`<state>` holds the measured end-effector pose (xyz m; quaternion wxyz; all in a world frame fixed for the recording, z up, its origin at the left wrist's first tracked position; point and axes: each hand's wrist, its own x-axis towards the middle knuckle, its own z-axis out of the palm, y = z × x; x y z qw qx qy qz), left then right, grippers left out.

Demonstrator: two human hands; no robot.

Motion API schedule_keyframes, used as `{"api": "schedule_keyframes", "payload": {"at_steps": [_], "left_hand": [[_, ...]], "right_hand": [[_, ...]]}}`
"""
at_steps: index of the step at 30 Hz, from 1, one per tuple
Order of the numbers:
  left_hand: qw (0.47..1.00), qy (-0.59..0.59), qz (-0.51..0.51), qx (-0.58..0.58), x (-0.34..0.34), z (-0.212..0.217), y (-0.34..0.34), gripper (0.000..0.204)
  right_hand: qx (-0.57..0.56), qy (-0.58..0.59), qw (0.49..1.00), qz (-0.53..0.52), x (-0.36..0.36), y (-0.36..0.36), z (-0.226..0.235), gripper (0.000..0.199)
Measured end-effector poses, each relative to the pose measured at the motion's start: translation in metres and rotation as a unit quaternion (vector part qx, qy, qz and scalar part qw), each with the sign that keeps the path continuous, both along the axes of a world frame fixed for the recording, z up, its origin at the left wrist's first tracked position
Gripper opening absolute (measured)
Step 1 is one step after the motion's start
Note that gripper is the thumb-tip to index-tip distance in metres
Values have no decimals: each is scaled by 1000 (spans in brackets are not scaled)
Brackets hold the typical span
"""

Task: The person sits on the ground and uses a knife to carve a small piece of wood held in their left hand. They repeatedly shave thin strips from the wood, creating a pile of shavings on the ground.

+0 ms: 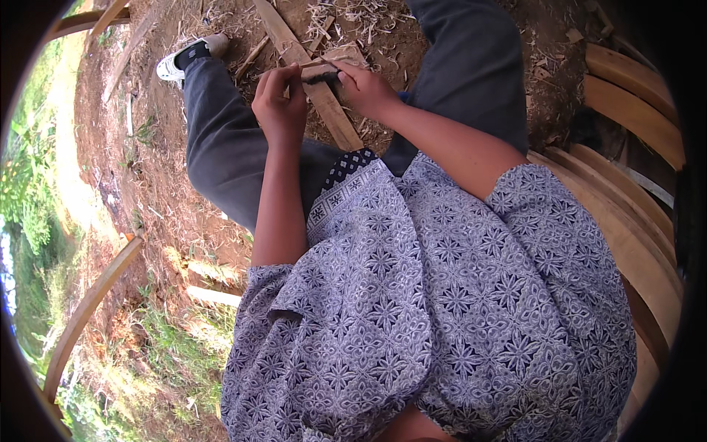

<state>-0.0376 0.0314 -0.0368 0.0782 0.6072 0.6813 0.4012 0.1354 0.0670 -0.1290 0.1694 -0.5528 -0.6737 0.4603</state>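
Note:
My left hand [280, 103] is closed, thumb and fingers pinching one end of a thin brown strip [315, 64] that looks like wood. My right hand [366, 90] is closed at the strip's other end, with its fingers partly hidden. Just under the strip, between the hands, is a dark, rough-edged patch [322, 76]; whether it is an object or a shadow I cannot tell. Below both hands a long wooden plank [335, 121] slants between my legs. A small bit of blue [403, 96] shows beside my right wrist.
Wood shavings [361, 18] litter the brown dirt ground. Long curved-looking boards [618, 214] are stacked at my right. Another board [92, 317] stands at the left, near green plants [37, 214]. My outstretched leg ends in a white shoe [171, 68] at the far left.

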Motion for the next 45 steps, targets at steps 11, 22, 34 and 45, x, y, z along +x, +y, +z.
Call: {"api": "schedule_keyframes", "payload": {"at_steps": [11,22,34,45], "left_hand": [[1000,-17,10,-3,-1,-1,-2,5],[999,-33,13,-7,3,2,-3,4],[1000,-11,12,-10,-3,1,0,6],[999,-28,26,-28,1,-3,-15,5]], "right_hand": [[-21,10,1000,-4,1,-1,-3,42],[-9,61,998,-20,4,-14,1,41],[-31,50,998,-3,3,-15,-5,45],[-79,55,995,0,16,-20,-1,42]]}}
